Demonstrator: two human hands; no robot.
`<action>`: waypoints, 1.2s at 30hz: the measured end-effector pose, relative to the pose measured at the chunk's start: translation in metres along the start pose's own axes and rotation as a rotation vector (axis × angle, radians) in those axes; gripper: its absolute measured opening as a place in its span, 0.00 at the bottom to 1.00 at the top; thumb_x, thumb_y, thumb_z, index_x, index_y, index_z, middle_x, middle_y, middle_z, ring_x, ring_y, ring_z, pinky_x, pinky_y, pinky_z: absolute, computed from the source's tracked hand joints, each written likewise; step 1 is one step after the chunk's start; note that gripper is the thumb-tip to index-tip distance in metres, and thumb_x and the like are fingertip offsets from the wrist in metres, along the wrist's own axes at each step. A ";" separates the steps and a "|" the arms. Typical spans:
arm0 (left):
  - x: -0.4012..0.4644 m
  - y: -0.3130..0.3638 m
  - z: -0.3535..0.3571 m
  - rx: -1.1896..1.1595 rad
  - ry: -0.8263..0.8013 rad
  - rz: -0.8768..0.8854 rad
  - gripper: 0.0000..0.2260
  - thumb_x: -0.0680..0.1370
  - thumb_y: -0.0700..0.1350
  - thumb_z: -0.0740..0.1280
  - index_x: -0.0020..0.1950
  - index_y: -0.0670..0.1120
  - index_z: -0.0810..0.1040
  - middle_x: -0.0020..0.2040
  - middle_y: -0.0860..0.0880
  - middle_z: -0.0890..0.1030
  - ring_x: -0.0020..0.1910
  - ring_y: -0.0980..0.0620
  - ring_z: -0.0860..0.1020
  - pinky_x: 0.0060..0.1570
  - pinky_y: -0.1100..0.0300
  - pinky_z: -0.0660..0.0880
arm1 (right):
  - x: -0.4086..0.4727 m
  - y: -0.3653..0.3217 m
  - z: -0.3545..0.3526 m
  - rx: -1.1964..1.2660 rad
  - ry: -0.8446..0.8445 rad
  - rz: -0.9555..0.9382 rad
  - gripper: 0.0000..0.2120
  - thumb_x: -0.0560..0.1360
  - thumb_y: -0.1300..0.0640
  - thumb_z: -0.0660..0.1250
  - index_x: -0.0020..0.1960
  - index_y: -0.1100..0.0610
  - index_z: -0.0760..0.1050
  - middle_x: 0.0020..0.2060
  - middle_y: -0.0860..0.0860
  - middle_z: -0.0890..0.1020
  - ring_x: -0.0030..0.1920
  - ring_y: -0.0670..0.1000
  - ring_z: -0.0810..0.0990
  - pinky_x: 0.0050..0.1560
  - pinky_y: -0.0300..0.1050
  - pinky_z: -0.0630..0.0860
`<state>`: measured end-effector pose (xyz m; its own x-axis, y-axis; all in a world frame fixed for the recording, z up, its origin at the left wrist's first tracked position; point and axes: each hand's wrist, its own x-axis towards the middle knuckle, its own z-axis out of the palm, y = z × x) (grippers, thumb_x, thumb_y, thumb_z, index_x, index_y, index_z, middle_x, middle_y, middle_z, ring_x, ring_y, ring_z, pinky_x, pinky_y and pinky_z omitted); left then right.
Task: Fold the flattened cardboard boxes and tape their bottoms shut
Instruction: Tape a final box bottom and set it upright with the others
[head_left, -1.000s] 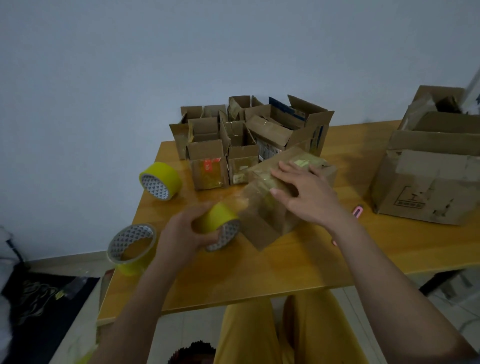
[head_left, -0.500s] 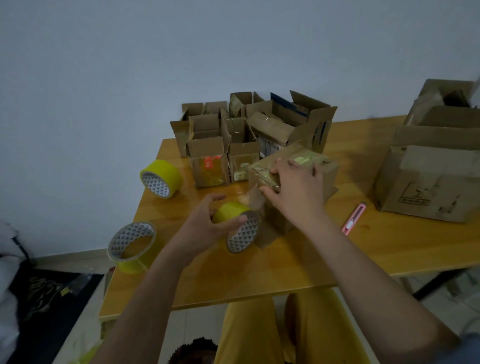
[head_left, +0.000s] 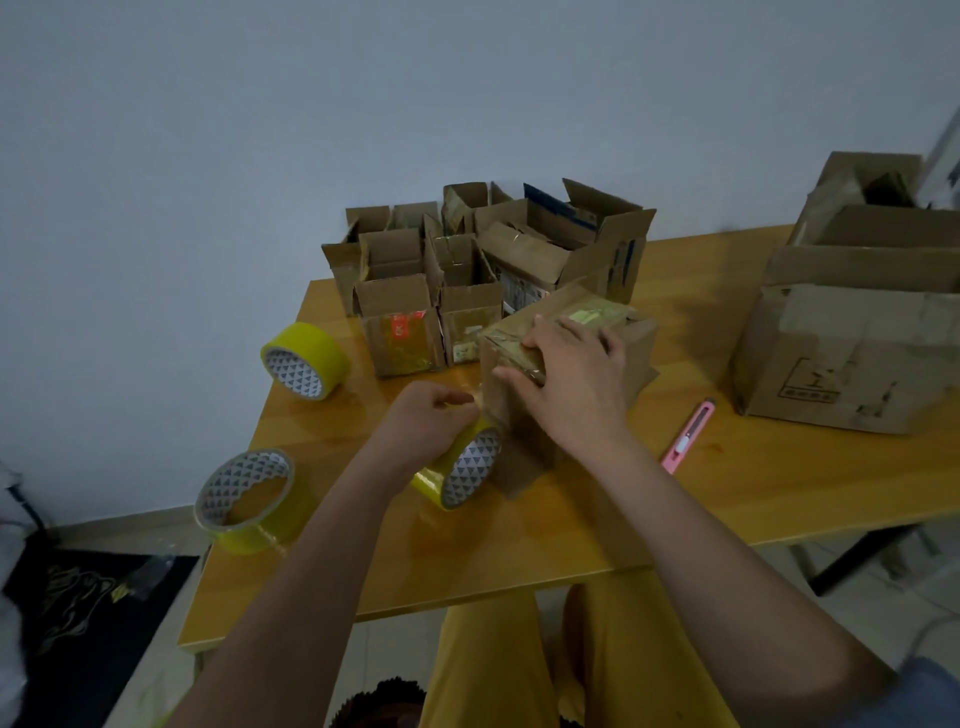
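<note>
I see a wooden table (head_left: 649, 499) against a pale wall, with a large open cardboard box (head_left: 852, 332) at its far right. At the far middle stands a cluster of small folded boxes (head_left: 467, 270) with their flaps up. Just near of that cluster, at the table's centre, sits the box being taped (head_left: 524, 441), turned bottom-up and tilted. My right hand (head_left: 571, 379) lies flat on its top, fingers spread and pressing the taped seam. My left hand (head_left: 421, 431) curls around a yellow tape roll (head_left: 462, 465) that touches the box's near-left side. Two more yellow rolls sit to the left: one (head_left: 306, 358) on its edge further back, one (head_left: 249, 499) lying flat at the near-left edge. A pink utility knife (head_left: 688, 436) lies to the right of the box, apart from it.
</note>
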<state>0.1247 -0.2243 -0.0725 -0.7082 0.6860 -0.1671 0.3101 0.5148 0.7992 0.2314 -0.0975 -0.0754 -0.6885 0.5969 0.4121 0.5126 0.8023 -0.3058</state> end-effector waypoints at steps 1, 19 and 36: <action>0.000 0.001 0.002 -0.012 0.005 -0.007 0.12 0.80 0.48 0.66 0.61 0.46 0.80 0.52 0.48 0.80 0.45 0.54 0.78 0.36 0.65 0.72 | -0.002 0.005 -0.002 0.092 0.004 -0.039 0.23 0.78 0.38 0.59 0.66 0.50 0.73 0.72 0.48 0.70 0.75 0.51 0.61 0.75 0.58 0.50; 0.003 0.011 0.011 -0.143 0.193 -0.090 0.05 0.76 0.45 0.71 0.45 0.44 0.83 0.38 0.47 0.79 0.36 0.49 0.77 0.41 0.52 0.79 | -0.074 0.131 -0.025 -0.289 -0.149 0.065 0.08 0.76 0.56 0.67 0.53 0.49 0.82 0.44 0.48 0.74 0.49 0.50 0.74 0.38 0.43 0.72; 0.005 0.000 0.013 -0.148 0.208 -0.009 0.04 0.76 0.44 0.72 0.43 0.45 0.84 0.41 0.48 0.81 0.38 0.53 0.77 0.36 0.58 0.74 | -0.084 0.026 -0.006 1.250 0.134 0.019 0.01 0.76 0.65 0.67 0.46 0.63 0.76 0.37 0.58 0.84 0.37 0.58 0.84 0.39 0.49 0.82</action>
<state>0.1295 -0.2142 -0.0805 -0.8302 0.5537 -0.0644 0.2181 0.4290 0.8766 0.3056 -0.1270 -0.1127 -0.5911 0.6623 0.4604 -0.3647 0.2897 -0.8849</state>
